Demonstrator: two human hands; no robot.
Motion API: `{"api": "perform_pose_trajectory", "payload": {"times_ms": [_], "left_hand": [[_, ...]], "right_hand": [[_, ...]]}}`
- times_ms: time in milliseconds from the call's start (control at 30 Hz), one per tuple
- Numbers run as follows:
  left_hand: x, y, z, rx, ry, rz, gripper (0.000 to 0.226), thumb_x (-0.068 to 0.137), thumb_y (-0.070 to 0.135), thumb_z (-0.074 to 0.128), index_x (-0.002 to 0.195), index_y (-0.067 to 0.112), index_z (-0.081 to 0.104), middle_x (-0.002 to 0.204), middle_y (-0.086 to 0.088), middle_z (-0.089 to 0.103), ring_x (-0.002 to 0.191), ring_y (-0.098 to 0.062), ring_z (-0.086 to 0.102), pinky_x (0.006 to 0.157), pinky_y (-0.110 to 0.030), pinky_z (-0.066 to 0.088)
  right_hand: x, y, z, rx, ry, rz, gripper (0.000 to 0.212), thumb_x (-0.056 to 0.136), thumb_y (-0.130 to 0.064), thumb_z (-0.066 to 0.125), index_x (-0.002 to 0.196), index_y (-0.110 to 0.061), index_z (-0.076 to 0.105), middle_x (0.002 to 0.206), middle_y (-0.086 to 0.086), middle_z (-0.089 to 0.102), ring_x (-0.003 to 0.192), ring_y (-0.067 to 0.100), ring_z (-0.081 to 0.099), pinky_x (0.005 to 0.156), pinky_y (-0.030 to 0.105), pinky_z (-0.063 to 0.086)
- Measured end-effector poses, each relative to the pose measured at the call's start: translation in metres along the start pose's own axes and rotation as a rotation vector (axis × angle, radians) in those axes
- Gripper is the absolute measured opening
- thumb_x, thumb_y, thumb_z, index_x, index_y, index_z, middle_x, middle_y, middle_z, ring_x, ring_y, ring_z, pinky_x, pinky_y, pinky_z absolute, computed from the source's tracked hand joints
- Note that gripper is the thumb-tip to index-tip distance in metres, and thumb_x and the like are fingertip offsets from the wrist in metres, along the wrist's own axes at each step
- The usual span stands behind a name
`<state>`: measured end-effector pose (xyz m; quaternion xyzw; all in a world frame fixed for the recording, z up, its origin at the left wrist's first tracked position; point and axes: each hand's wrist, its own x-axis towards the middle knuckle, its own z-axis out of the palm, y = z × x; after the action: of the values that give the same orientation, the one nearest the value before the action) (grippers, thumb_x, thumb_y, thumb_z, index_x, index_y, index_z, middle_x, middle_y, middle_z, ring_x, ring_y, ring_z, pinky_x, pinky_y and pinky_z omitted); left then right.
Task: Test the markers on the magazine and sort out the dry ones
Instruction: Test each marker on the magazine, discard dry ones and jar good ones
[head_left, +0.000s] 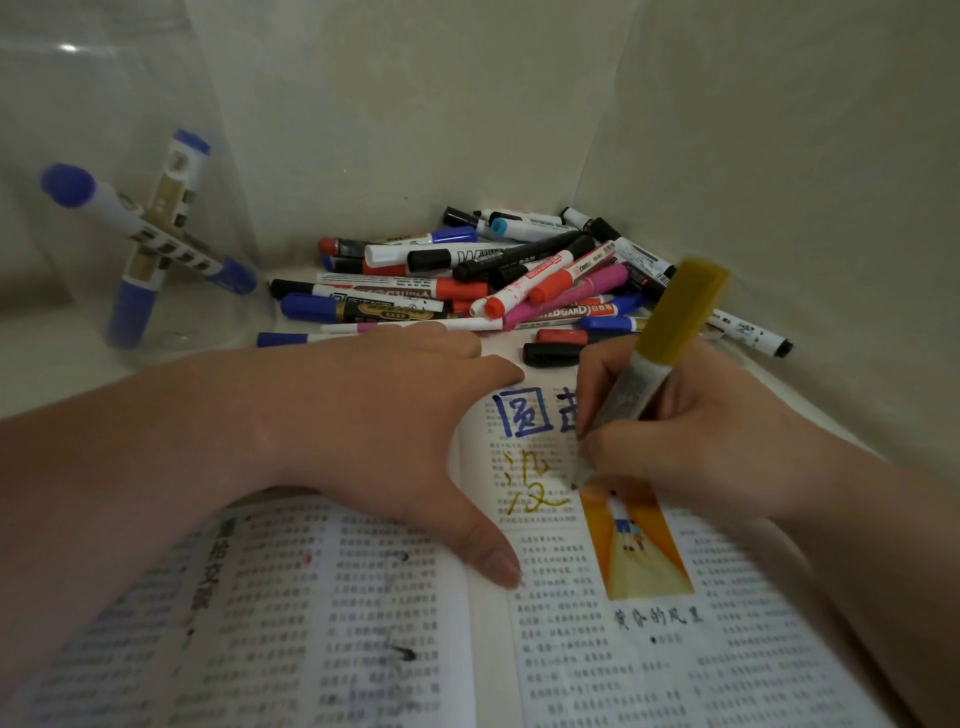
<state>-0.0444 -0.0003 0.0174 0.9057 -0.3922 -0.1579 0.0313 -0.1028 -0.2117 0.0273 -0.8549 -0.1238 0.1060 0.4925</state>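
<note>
At the far left stands a clear jar (67, 270) with blue markers (104, 200) inside, which cross each other and lean on its wall. To the right of it, my left hand (384, 415) lies flat on the open magazine (571, 649). Its fingers are straight and together and point to the right, the thumb is spread toward the near side, and it holds nothing; it only presses the left page down. Behind this hand, on the far side, a pile of markers (493, 280) lies in many colours: red, black, blue, pink. On the right page, blue characters (522, 413) are written at the top and yellow strokes (530, 483) are under them. Further right, my right hand (691, 447) grips the yellow marker (670, 322). The fingers are curled around its barrel as for writing. The marker is tilted, its yellow end is up and far, and its tip touches the page just beside the yellow strokes.
</note>
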Motion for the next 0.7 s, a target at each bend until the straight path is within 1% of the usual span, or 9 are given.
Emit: {"api": "perform_pose_trajectory", "payload": {"times_ms": [100, 167, 233, 267, 333, 400, 433, 567, 700], "left_hand": [[-0.001, 0.001, 0.001, -0.164, 0.097, 0.056, 0.114, 0.056, 0.089, 0.066, 0.147, 0.058, 0.003, 0.125, 0.047, 0.027, 0.106, 0.024, 0.027, 0.097, -0.012, 0.030], [0.003, 0.003, 0.007, -0.298, 0.179, 0.066, 0.087, 0.084, 0.055, 0.070, 0.142, 0.061, 0.007, 0.111, 0.040, 0.039, 0.099, 0.016, 0.044, 0.078, -0.016, 0.044], [0.007, 0.005, 0.015, -0.391, 0.255, 0.054, 0.075, 0.096, 0.017, 0.055, 0.140, 0.059, 0.012, 0.107, 0.026, 0.048, 0.097, 0.001, 0.054, 0.081, -0.029, 0.051], [0.008, 0.005, 0.017, -0.412, 0.279, 0.047, 0.074, 0.097, 0.009, 0.047, 0.141, 0.058, 0.013, 0.108, 0.024, 0.051, 0.099, -0.001, 0.055, 0.086, -0.028, 0.051], [0.008, 0.007, 0.018, -0.442, 0.319, 0.051, 0.069, 0.101, 0.011, 0.045, 0.141, 0.058, 0.014, 0.111, 0.026, 0.056, 0.105, 0.004, 0.055, 0.088, -0.021, 0.047], [0.008, 0.008, 0.015, -0.508, 0.367, 0.063, 0.069, 0.100, 0.020, 0.055, 0.138, 0.061, 0.015, 0.113, 0.033, 0.061, 0.109, 0.010, 0.057, 0.092, -0.018, 0.045], [0.008, 0.008, 0.015, -0.547, 0.386, 0.063, 0.070, 0.098, 0.023, 0.060, 0.138, 0.061, 0.017, 0.114, 0.037, 0.062, 0.111, 0.012, 0.056, 0.094, -0.019, 0.045], [0.007, 0.011, 0.012, -0.599, 0.401, 0.046, 0.076, 0.091, 0.035, 0.070, 0.137, 0.066, 0.018, 0.111, 0.043, 0.062, 0.111, 0.013, 0.056, 0.089, -0.026, 0.051], [0.004, 0.015, 0.011, -0.624, 0.387, 0.068, 0.071, 0.087, 0.049, 0.065, 0.133, 0.073, 0.017, 0.117, 0.035, 0.064, 0.117, 0.015, 0.053, 0.099, -0.030, 0.049]], "right_hand": [[0.006, 0.010, -0.004, 0.261, 0.161, -0.123, 0.014, 0.075, 0.002, 0.074, 0.073, -0.008, 0.064, 0.056, 0.006, 0.055, 0.042, 0.010, 0.048, 0.042, 0.020, 0.038], [0.008, 0.014, -0.007, 0.443, 0.222, -0.210, 0.014, 0.069, -0.002, 0.073, 0.074, -0.013, 0.066, 0.058, 0.015, 0.048, 0.042, 0.014, 0.036, 0.043, 0.021, 0.031], [0.009, 0.014, -0.009, 0.543, 0.285, -0.242, 0.018, 0.070, 0.005, 0.063, 0.071, -0.012, 0.066, 0.058, 0.014, 0.050, 0.043, 0.016, 0.032, 0.044, 0.021, 0.027], [0.009, 0.014, -0.010, 0.569, 0.308, -0.244, 0.018, 0.070, 0.006, 0.059, 0.070, -0.011, 0.066, 0.057, 0.013, 0.050, 0.043, 0.017, 0.031, 0.044, 0.022, 0.025], [0.010, 0.015, -0.010, 0.593, 0.318, -0.229, 0.013, 0.070, 0.002, 0.060, 0.070, -0.009, 0.067, 0.054, 0.015, 0.038, 0.047, 0.022, 0.023, 0.046, 0.026, 0.021], [0.012, 0.017, -0.010, 0.603, 0.305, -0.201, 0.005, 0.071, -0.006, 0.065, 0.072, -0.008, 0.070, 0.058, 0.021, 0.024, 0.052, 0.029, 0.018, 0.048, 0.028, 0.020], [0.012, 0.018, -0.009, 0.599, 0.301, -0.197, 0.005, 0.073, -0.007, 0.066, 0.073, -0.008, 0.070, 0.058, 0.020, 0.025, 0.051, 0.028, 0.019, 0.047, 0.026, 0.021], [0.012, 0.019, -0.004, 0.539, 0.291, -0.282, 0.004, 0.080, -0.005, 0.061, 0.080, -0.008, 0.064, 0.055, -0.001, 0.053, 0.044, 0.011, 0.038, 0.043, 0.020, 0.030], [0.010, 0.018, -0.003, 0.484, 0.247, -0.356, 0.003, 0.083, 0.000, 0.057, 0.086, -0.001, 0.057, 0.055, -0.010, 0.061, 0.045, 0.002, 0.055, 0.048, 0.011, 0.042]]}}
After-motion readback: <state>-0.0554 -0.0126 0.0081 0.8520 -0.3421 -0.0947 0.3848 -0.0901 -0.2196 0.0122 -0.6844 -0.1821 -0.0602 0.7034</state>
